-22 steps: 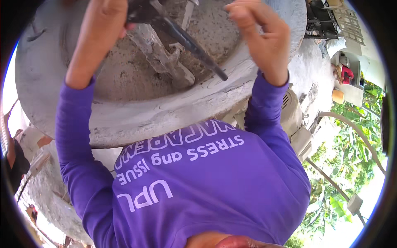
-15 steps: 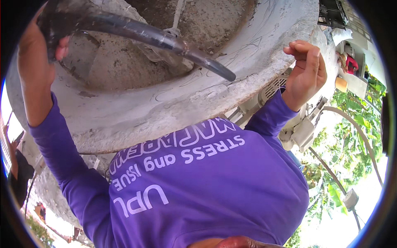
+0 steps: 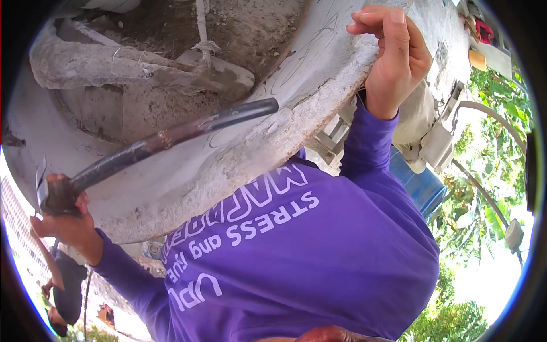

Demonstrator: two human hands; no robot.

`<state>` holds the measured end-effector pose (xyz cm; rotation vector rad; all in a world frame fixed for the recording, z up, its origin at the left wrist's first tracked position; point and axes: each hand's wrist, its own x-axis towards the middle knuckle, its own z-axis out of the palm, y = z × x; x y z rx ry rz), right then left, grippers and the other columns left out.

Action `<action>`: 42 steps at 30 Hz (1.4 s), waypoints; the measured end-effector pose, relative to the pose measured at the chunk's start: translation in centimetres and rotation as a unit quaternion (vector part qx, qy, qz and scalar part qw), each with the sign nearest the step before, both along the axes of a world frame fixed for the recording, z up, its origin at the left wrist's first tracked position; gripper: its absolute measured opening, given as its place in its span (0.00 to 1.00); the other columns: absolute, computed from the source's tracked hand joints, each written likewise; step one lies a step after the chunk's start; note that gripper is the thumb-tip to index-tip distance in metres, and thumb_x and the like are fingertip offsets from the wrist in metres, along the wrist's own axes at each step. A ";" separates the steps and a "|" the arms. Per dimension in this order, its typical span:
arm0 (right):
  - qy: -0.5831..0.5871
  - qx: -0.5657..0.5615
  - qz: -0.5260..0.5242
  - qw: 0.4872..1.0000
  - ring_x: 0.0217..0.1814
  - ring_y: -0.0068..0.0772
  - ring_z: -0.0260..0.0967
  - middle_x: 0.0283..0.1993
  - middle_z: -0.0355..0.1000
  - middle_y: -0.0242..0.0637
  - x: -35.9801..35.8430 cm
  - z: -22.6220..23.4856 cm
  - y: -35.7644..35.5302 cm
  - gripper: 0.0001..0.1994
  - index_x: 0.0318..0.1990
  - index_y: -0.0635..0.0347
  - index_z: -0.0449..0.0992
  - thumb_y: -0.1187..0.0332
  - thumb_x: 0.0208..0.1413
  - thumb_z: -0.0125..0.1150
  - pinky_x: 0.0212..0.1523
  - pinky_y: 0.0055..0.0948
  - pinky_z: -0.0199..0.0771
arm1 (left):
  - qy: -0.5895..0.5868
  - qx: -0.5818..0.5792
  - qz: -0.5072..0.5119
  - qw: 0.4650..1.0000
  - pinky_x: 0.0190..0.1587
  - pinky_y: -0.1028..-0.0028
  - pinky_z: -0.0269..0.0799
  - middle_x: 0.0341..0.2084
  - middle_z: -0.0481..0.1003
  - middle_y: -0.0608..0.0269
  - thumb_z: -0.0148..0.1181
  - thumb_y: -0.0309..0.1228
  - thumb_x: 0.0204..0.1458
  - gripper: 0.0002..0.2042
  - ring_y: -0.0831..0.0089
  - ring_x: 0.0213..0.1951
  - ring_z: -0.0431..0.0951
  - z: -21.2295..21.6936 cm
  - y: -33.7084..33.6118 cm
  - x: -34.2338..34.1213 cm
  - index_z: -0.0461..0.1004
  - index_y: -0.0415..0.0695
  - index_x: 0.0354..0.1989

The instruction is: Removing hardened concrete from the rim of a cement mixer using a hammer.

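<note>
My left hand [image 3: 65,219] is at the far left, closed around the head end of a hammer-like tool [image 3: 171,137]. Its long dark handle slants up and right, and the tip lies against the inner lip of a big grey concrete-caked drum [image 3: 319,97]. A metal head [image 3: 41,183] pokes out above my fist. My right hand [image 3: 393,57] is raised at the upper right. Its fingers are curled loosely with nothing in them, and it rests against the drum's thick rim. Purple sleeves cover both my arms, and my purple shirt [image 3: 307,256] fills the lower middle.
Inside the drum a crusted mixing blade [image 3: 137,65] and a shaft [image 3: 200,28] are coated in dried cement. A blue barrel [image 3: 421,185] and machine parts [image 3: 439,142] sit to the right, with green trees [image 3: 484,188] behind. Another person in dark clothing [image 3: 65,288] is at the lower left.
My left hand swung the tool down and to the left, from the top of the drum to its lower left rim. My right hand rose a little along the rim.
</note>
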<state>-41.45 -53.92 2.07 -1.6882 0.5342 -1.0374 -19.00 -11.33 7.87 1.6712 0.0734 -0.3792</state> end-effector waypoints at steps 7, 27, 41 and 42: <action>-0.035 -0.031 -0.009 0.999 0.23 0.25 0.67 0.25 0.72 0.39 0.9 0.4 1.0 0.17 0.26 0.68 0.75 0.65 0.63 0.50 0.26 0.25 0.67 | 0.024 -0.007 0.003 1.000 0.13 0.76 0.55 0.22 0.71 0.54 0.31 0.64 0.50 0.38 0.73 0.11 0.64 -3.0 -5.7 -6.7 0.70 0.35 0.39; 0.134 -0.210 0.484 0.839 0.31 0.32 0.65 0.27 0.65 0.34 3.1 4.4 13.9 0.10 0.37 0.63 0.70 0.69 0.46 0.54 0.36 0.29 0.62 | -0.124 -0.377 -0.028 0.917 0.30 0.76 0.62 0.28 0.59 0.55 0.49 0.67 0.45 0.40 0.70 0.28 0.61 3.6 3.3 -11.8 0.55 0.34 0.39; 0.163 -0.241 0.528 0.798 0.32 0.32 0.64 0.29 0.63 0.35 1.9 6.8 14.7 0.07 0.32 0.62 0.66 0.69 0.47 0.51 0.37 0.29 0.64 | -0.313 0.186 0.183 0.913 0.29 0.72 0.63 0.26 0.60 0.57 0.44 0.69 0.44 0.41 0.68 0.31 0.64 5.5 -1.7 -13.1 0.60 0.29 0.29; 0.117 -0.182 0.510 0.833 0.33 0.34 0.64 0.29 0.63 0.35 2.0 5.6 15.0 0.07 0.33 0.63 0.66 0.70 0.47 0.51 0.37 0.31 0.64 | -0.250 -0.048 0.142 0.957 0.27 0.73 0.62 0.26 0.60 0.58 0.43 0.69 0.45 0.41 0.69 0.30 0.64 3.6 1.0 -13.0 0.60 0.30 0.30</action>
